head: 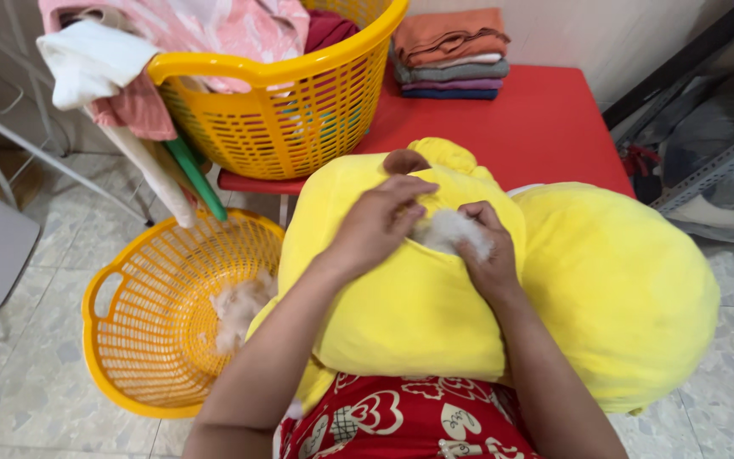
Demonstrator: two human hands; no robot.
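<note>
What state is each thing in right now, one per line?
Yellow plush toy: seam open, white stuffing showing.
Left hand: fingers pinching the opening's edge.
Right hand: fingers gripping stuffing.
Floor basket: tilted, some stuffing inside.
Table basket: upright, heaped with clothes.
Folded clothes: stacked.

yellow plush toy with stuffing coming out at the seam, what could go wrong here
1. Both hands, left hand and right hand, work at one opening in the yellow plush toy; the seam might tear wider.
2. The white stuffing is loose and light, so tufts could miss the yellow basket on the floor and land on the tiles.
</note>
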